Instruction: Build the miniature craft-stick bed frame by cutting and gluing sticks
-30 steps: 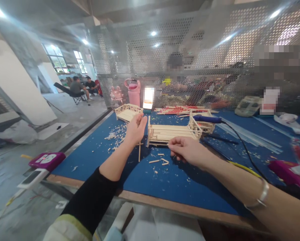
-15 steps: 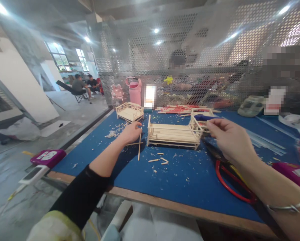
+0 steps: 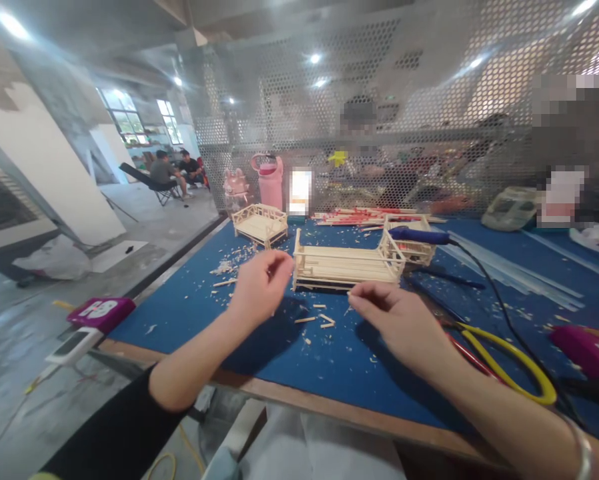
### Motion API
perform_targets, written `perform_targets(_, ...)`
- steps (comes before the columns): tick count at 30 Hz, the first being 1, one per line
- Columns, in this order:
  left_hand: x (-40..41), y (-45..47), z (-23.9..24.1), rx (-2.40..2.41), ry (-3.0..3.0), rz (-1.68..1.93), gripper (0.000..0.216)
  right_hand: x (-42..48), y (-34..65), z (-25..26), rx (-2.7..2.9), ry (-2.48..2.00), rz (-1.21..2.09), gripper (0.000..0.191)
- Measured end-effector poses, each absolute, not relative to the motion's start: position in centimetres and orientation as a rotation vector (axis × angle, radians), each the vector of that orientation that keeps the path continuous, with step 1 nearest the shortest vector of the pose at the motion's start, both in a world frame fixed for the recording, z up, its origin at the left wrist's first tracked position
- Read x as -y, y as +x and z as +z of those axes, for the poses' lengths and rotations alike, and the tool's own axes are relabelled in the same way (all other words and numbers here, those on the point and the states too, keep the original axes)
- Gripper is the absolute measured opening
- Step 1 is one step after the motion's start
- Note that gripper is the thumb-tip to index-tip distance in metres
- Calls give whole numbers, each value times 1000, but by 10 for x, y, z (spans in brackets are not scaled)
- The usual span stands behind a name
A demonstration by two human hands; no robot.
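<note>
My left hand (image 3: 262, 285) is pinched beside the left end of a miniature bed (image 3: 349, 263) made of thin wooden sticks; whatever the fingertips hold is hidden. In front of the bed's right half, my right hand (image 3: 397, 317) is also closed, thumb against index finger, with its contents too small to make out. Behind the bed's right end stands another small stick frame (image 3: 422, 252). Across that frame rests a blue-handled tool (image 3: 422, 235) on a black cord. Several short stick offcuts (image 3: 324, 320) lie between my hands.
A small stick bench (image 3: 260, 225) stands at back left. Red and plain sticks (image 3: 364, 217) lie behind the bed. Clear strips (image 3: 524, 273) and yellow-and-red-handled cutters (image 3: 514, 370) are at right. Chips litter the blue tabletop (image 3: 299, 360); a perforated metal screen (image 3: 289, 120) stands behind.
My right hand has left the blue-handled tool, which now rests on the frame, and come left and nearer. My left hand has moved closer; the crossed sticks beneath it no longer show there.
</note>
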State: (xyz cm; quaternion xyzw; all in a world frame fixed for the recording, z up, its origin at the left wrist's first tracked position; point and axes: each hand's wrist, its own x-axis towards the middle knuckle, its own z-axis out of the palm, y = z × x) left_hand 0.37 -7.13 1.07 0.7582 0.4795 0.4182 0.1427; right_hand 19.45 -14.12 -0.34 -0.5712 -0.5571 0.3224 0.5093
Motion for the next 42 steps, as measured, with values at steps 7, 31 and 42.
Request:
perform_targets(7, 131, 45, -9, -881, 1454, 1048, 29, 149, 159, -13, 1451, -1179, 598, 17)
perform_targets(31, 25, 10, -3, -1370, 1476, 1029, 23, 166, 221, 12, 1269, -1421, 1019, 46)
perform_targets(42, -9, 48, 2, -1166, 1440, 811, 21, 218, 168, 1, 2022, -1026, 1225, 47)
